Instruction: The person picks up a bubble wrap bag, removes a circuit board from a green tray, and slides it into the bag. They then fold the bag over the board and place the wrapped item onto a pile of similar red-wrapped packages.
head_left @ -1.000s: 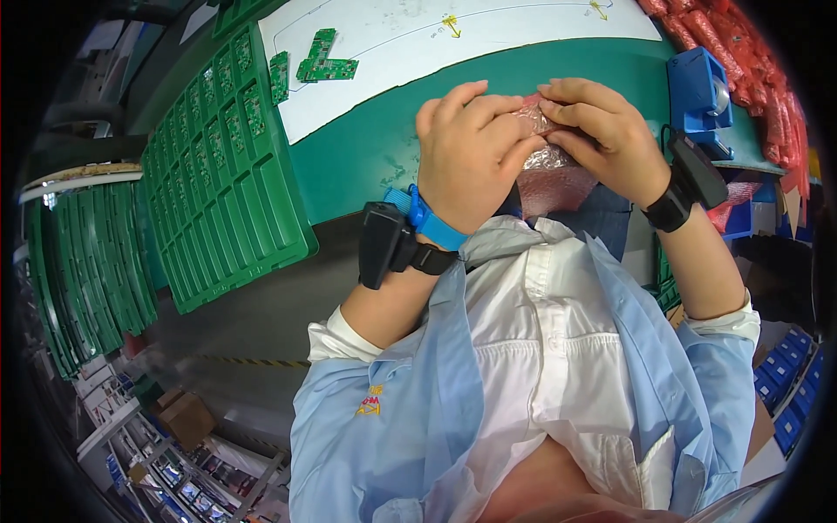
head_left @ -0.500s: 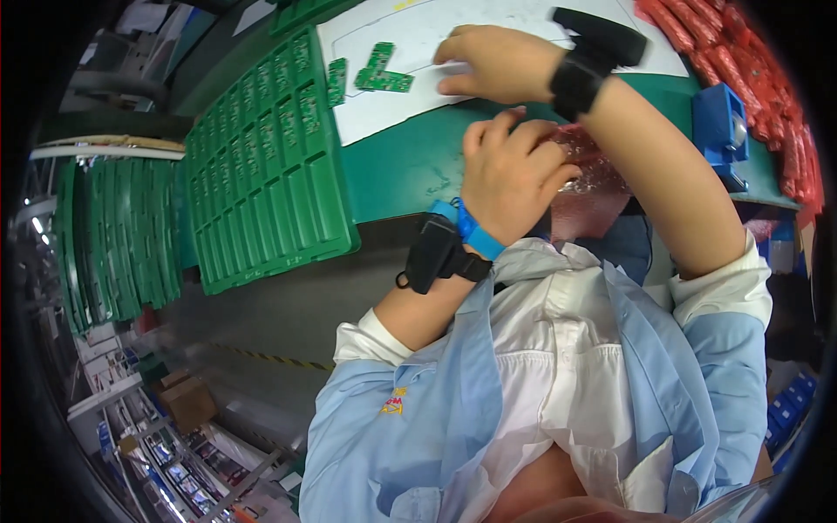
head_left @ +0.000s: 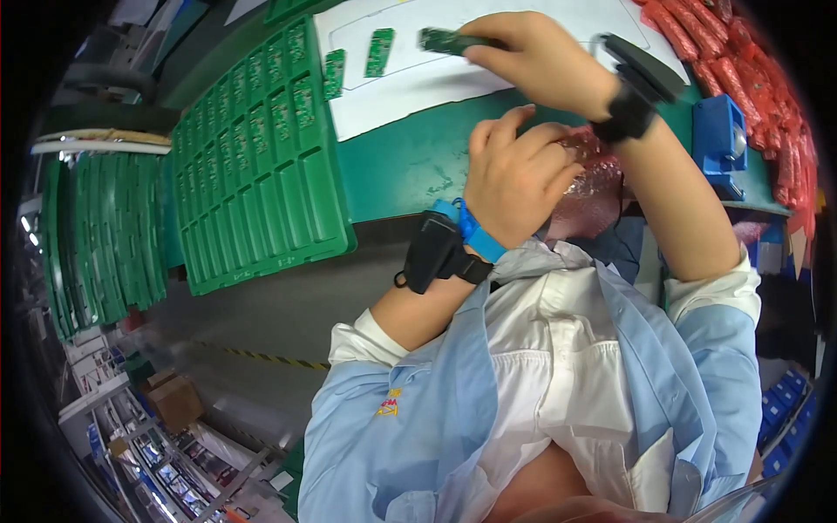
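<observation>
My right hand (head_left: 545,61) pinches a small green circuit board (head_left: 440,41) by one end, held over the white sheet (head_left: 384,98). Two more boards lie apart to its left: one circuit board (head_left: 379,52) on the sheet, another circuit board (head_left: 334,74) near the tray's edge. Close to my body, my left hand (head_left: 514,179) has its fingers curled around a pink bubble-wrap bag (head_left: 586,209); the inside of the bag cannot be seen. Left of the sheet, a green compartment tray (head_left: 327,205) holds several boards in its far slots, while its near slots are bare.
Red bubble-wrapped bundles (head_left: 750,74) are heaped at the far right, beside a blue tape dispenser (head_left: 719,135). A stack of green trays (head_left: 109,235) stands at the left. The green table mat (head_left: 392,170) ends at an edge in front of me.
My right hand has picked up one of the two crossed boards and moved it right. The other now lies alone. My left hand stays on the bag.
</observation>
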The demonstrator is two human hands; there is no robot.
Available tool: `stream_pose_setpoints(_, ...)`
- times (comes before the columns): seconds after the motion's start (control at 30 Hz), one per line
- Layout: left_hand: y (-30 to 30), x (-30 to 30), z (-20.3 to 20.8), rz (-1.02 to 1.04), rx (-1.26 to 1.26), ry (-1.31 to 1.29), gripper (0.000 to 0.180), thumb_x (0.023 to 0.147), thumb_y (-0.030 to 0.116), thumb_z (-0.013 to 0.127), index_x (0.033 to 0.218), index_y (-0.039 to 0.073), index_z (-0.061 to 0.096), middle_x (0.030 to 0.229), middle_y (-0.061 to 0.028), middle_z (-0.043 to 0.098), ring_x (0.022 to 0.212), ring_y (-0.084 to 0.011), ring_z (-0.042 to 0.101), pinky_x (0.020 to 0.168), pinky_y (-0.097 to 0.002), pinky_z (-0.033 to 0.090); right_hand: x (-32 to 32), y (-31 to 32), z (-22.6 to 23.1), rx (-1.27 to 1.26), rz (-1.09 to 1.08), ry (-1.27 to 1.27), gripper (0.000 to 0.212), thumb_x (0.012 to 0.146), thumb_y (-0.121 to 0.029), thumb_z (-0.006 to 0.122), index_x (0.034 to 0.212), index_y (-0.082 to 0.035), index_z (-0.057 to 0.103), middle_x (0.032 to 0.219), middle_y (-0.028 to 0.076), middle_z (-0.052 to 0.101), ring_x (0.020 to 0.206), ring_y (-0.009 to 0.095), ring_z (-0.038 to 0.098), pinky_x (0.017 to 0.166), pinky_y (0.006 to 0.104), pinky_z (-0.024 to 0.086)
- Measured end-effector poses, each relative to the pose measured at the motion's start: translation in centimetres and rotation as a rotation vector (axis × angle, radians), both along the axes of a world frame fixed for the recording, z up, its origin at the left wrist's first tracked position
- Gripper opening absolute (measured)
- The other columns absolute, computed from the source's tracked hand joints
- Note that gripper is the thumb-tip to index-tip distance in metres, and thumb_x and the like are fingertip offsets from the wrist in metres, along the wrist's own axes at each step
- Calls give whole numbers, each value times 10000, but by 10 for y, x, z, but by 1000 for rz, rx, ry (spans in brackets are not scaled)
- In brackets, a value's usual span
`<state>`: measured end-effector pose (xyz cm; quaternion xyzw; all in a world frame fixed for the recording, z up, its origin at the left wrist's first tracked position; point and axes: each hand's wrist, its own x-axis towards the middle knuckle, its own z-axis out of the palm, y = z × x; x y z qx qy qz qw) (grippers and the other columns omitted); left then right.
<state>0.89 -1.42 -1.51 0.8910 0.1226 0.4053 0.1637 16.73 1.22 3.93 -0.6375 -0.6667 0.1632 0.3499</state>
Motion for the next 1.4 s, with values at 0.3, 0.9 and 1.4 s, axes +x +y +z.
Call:
stream_pose_setpoints(0.3, 1, 2, 0, -17, -218, 10, 262, 725, 185, 810, 947, 125, 683, 984, -16, 708, 1012, -272, 639, 918, -409, 383, 38, -115, 3, 0, 70, 570, 288, 879, -94, 610, 1146, -60, 509, 1206, 138, 639, 1046, 283, 629, 963, 437, 490)
stream_pose_setpoints(0.9, 3, 0, -3, -7, -216, 49, 707, 705, 194, 853, 1313, 92, 506, 961, -59, 690, 923, -220, 635, 862, -382, 437, 17, -142, -26, 10, -90, 371, 293, 915, 2, 580, 1206, -25, 605, 1205, 122, 623, 1184, 240, 562, 1006, 331, 418)
stream_pose_setpoints(1.4, 8, 5, -7, -70, -258, -23, 706, 686, 152, 859, 1287, 61, 499, 917, -80, 701, 870, -255, 654, 812, -384, 491, 31, -132, -23, 231, 42, -319, 352, 814, -125, 719, 1158, -65, 675, 1070, 83, 622, 1029, 296, 571, 948, 403, 416)
